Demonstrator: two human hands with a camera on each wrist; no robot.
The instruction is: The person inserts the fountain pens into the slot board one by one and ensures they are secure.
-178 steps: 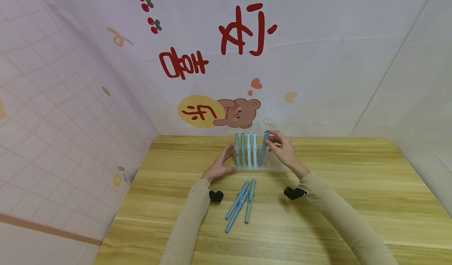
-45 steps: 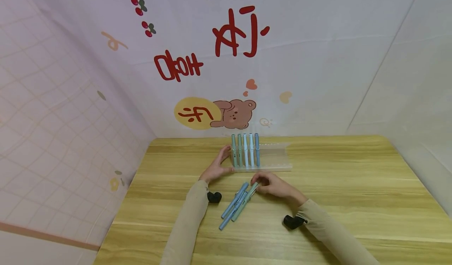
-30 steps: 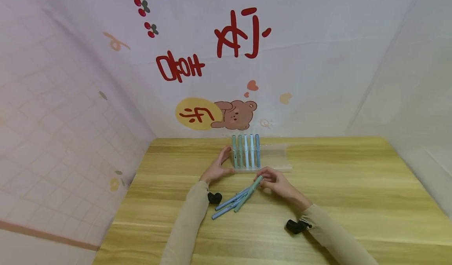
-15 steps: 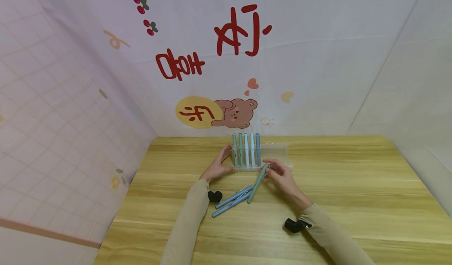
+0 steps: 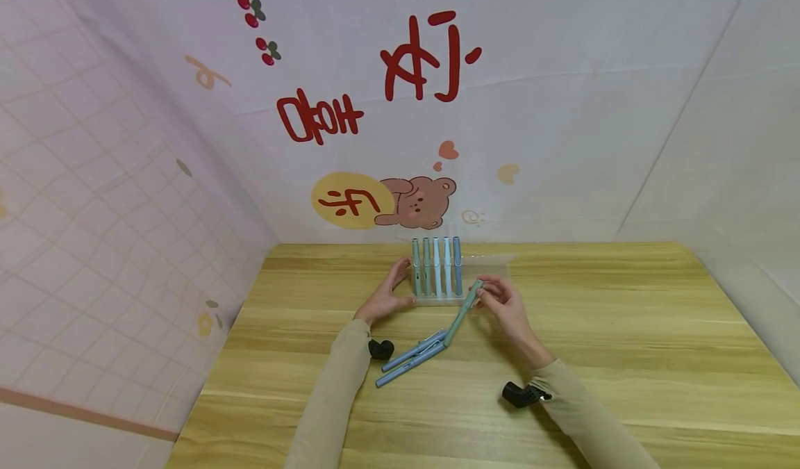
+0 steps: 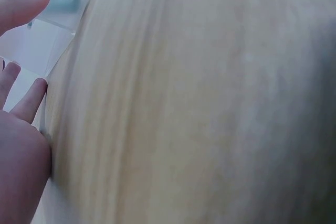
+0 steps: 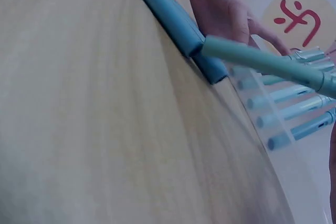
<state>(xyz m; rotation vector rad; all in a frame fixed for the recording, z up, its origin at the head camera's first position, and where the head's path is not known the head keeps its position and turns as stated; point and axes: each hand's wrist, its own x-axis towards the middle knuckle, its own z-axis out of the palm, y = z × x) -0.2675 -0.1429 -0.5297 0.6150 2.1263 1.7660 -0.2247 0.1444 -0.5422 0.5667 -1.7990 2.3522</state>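
Note:
My right hand [image 5: 507, 310] pinches the upper end of a green pen [image 5: 461, 316] between thumb and fingers. The pen slants down toward the left, its lower end close to two blue pens [image 5: 409, 365] lying together on the table. Behind it stands a clear plastic pen stand [image 5: 490, 269], with several pens upright in its left part: green, pale blue and one darker blue. My left hand [image 5: 382, 302] holds the left end of this stand, thumb at the front and fingers at the side. In the right wrist view the green pen [image 7: 262, 61] overlaps the stand's pens.
The wooden table [image 5: 300, 278] reaches back to a white cloth wall [image 5: 562, 142] printed with a bear and red characters. Black wrist devices [image 5: 520, 394] sit at both sleeves. The stand's right part holds no pens.
The darker blue pen now stands upright in the stand. My right hand has picked the green pen off the pile and raised it toward the stand; the two blue pens have swivelled. The left hand stays.

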